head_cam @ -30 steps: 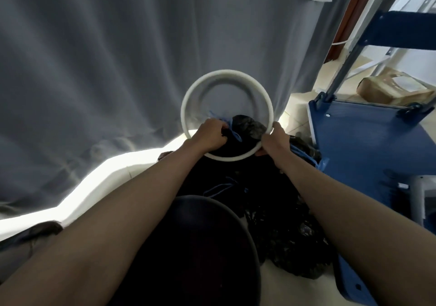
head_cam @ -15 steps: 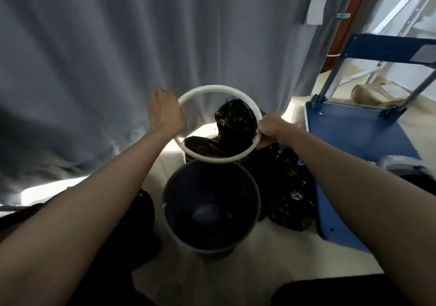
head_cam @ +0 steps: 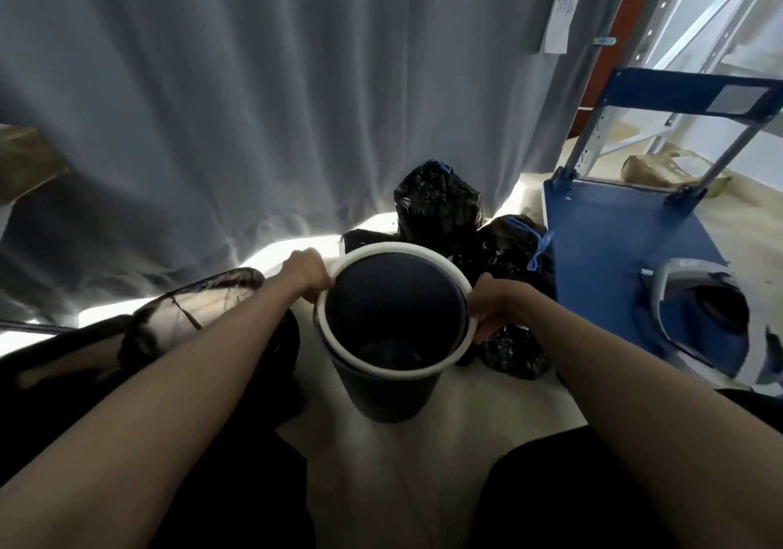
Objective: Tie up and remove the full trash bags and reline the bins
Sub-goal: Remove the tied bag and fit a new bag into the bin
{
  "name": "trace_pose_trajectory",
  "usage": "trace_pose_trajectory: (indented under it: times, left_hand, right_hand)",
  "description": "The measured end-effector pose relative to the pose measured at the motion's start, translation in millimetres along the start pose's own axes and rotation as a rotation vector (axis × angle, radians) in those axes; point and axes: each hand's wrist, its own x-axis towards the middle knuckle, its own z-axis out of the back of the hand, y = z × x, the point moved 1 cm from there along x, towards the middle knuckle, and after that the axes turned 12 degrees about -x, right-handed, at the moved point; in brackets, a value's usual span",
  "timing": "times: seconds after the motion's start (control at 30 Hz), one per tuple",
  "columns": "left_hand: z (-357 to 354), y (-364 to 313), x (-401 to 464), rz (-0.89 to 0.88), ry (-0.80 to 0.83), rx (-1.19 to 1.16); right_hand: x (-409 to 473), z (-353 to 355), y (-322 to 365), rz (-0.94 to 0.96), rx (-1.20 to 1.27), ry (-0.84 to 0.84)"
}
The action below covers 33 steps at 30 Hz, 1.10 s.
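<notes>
2 hands, the left hand [head_cam: 308, 274] and right hand [head_cam: 496, 311], are clamped on opposite sides of the white ring [head_cam: 423, 368], held over the dark bin [head_cam: 387, 391] near 2 tied black trash bags [head_cam: 436, 205].

Both forearms are bare, no sleeves showing; dark black trousers [head_cam: 551, 497] cover the legs below.

Lowered from mid-air onto the mouth of the dark round plastic bin [head_cam: 387, 387]: white plastic hoop ring [head_cam: 364, 360], left hand [head_cam: 307, 273] and right hand [head_cam: 495, 311] gripping opposite sides.
</notes>
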Motion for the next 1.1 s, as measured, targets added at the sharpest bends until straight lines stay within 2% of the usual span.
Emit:
trace_pose_trajectory:
  times: [0.13, 0.3, 0.5, 0.67, 0.77, 0.93, 1.03, 1.1]
  left_hand:
    - [-10.7, 6.0, -0.8, -0.019, -0.133, -0.014]
    - [-12.2, 14.9, 8.0, 0.001, -0.190, 0.014]
    - [-17.0, 20.0, 13.3, 0.026, -0.161, 0.012]
    - [-20.1, 24.9, 24.5, 0.032, -0.165, -0.016]
    - [-21.3, 26.1, 28.4, -0.001, -0.242, 0.020]
    - [-26.1, 21.5, 28.1, -0.057, -0.281, 0.136]
    - [-31.3, 9.4, 24.9, -0.073, -0.244, 0.194]
    - [-37.3, -3.9, 22.8, -0.157, -0.242, 0.240]
  right_hand:
    - [8.6, -2.8, -2.7, -0.006, 0.014, -0.028]
    - [17.1, -1.1, 2.3, -0.007, 0.019, 0.030]
    - [27.6, -4.2, 3.3, -0.025, -0.066, 0.041]
    - [36.4, -7.0, -6.9, -0.041, 0.082, 0.060]
    - [44.2, -8.3, -7.0, -0.007, 0.230, -0.095]
    - [52.7, -16.5, -5.4, 0.077, 0.283, -0.356]
    - [51.6, -14.6, -9.3, 0.065, 0.369, -0.352]
    - [51.4, -8.3, -16.7, 0.029, 0.341, -0.347]
